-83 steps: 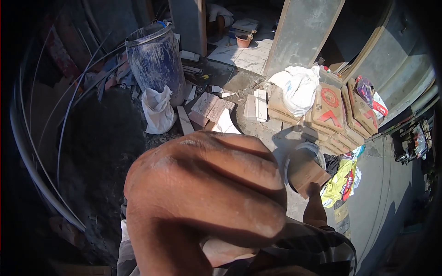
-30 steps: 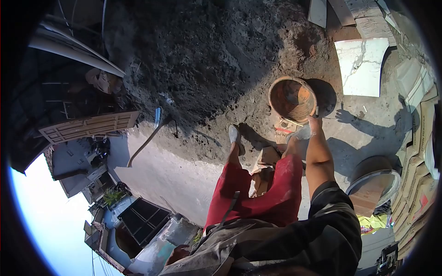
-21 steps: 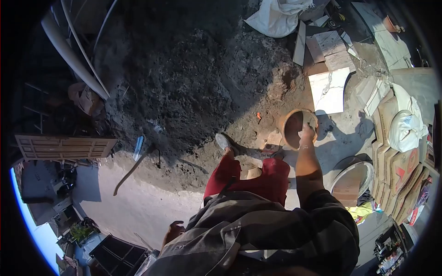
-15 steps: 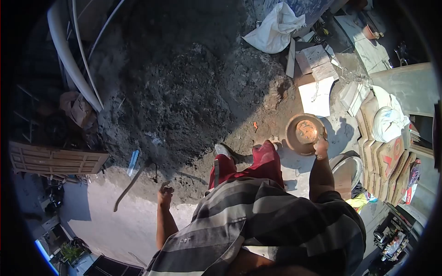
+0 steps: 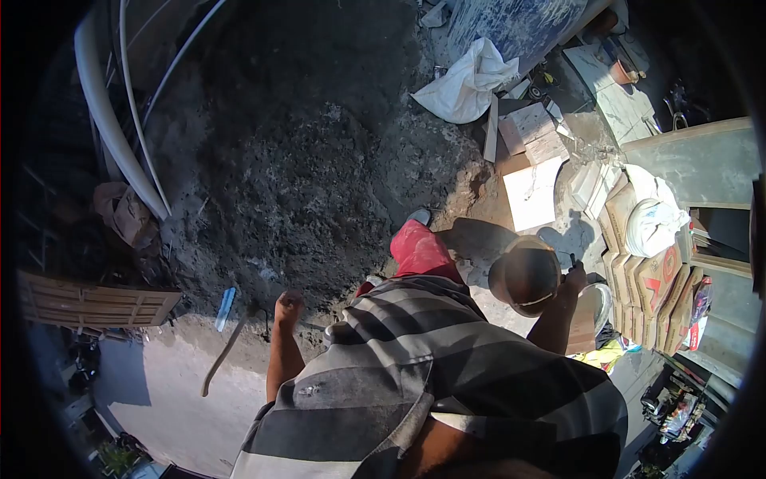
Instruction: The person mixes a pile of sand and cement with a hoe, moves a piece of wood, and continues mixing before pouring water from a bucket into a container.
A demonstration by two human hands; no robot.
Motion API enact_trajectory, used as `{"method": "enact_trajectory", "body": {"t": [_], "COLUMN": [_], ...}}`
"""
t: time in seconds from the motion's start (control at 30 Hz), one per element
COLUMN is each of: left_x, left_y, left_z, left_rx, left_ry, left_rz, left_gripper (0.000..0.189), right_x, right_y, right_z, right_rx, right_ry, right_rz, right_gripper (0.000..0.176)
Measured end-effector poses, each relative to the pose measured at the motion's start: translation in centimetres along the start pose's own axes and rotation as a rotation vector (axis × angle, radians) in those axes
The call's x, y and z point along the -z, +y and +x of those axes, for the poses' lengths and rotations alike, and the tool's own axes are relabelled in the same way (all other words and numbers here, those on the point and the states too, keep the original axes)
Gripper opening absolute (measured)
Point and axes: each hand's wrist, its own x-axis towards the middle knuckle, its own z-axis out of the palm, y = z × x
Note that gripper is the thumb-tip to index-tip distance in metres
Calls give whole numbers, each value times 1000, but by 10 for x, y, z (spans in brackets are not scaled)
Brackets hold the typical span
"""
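My right hand (image 5: 574, 279) is closed on the right side of a round brown basin (image 5: 503, 279), held off the ground beside my leg. The basin is tilted, its inside mostly in shadow. A short dark piece sticks up by my right fingers; I cannot make out what it is. My left hand (image 5: 289, 306) hangs over the edge of a dark, wet-looking heap of mortar or sand (image 5: 319, 184), fingers curled, with nothing visible in them. A long curved wooden handle (image 5: 226, 351) lies near that hand, its upper end at the heap.
Stacked cardboard boxes (image 5: 630, 299) and a white bag (image 5: 654, 226) stand on the right. Tiles (image 5: 532, 195) lie ahead of the basin, below a white sack (image 5: 471, 84). Pale pipes (image 5: 104, 120) and a wooden panelled door (image 5: 96, 302) are at the left. A blue strip (image 5: 226, 309) lies by the heap.
The basin has come nearer my body and tilted, with my right hand still on it. My left fingers have curled in, and my legs have shifted in a step.
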Motion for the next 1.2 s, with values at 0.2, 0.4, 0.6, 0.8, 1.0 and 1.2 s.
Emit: {"method": "enact_trajectory", "body": {"t": [0.2, 0.4, 0.6, 0.8, 1.0, 1.2], "left_x": [-12, -79, -129, -106, -106, -177], "left_y": [16, 115, 154, 235, 600, 1003], "left_z": [6, 65, 158, 314, 535, 552], "left_rx": [402, 334, -192, 56, -196, -774], "left_ry": [129, 145, 26, -264, -136, -444], "left_rz": [-740, -604, -169, 72, -280, 228], "left_gripper": [19, 22, 15, 12, 19, 30], "right_x": [-56, -46, 0, 21, 13, 38], "right_y": [-108, -240, -350, -448, -523, -631], "right_z": [64, 71, 76, 75, 74, 46], "right_rx": [-309, -199, 46, 222, 178, 58], "right_ry": [-224, -525, -333, 82, 392, 723], "right_rz": [522, 601, 541, 576, 561, 494], "right_gripper": [28, 21, 21, 16, 13, 17]}}
